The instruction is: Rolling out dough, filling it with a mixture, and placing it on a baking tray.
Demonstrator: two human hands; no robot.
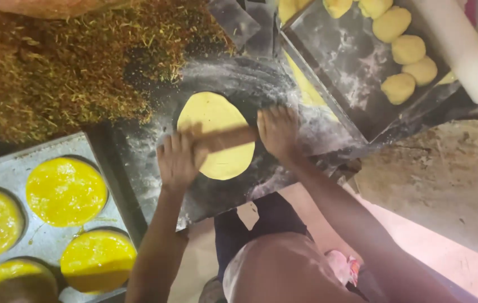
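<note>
Left hand [178, 160]: palm pressed flat on rolling pin [225, 138].
Right hand [277, 132]: likewise flat, fingers spread.
Risk: dough disc [215, 115] beneath hands may tear or stick under uneven pressure.

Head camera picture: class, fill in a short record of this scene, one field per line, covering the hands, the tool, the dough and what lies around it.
left hand: palm down on the rolling pin
right hand: palm down on its other end
rolling pin: wooden, lying across the dough
flat dough: yellow round on a floured dark board
dough balls: several on a floured tray, upper right
moulded tray: round wells of yellow filling, lower left
</note>
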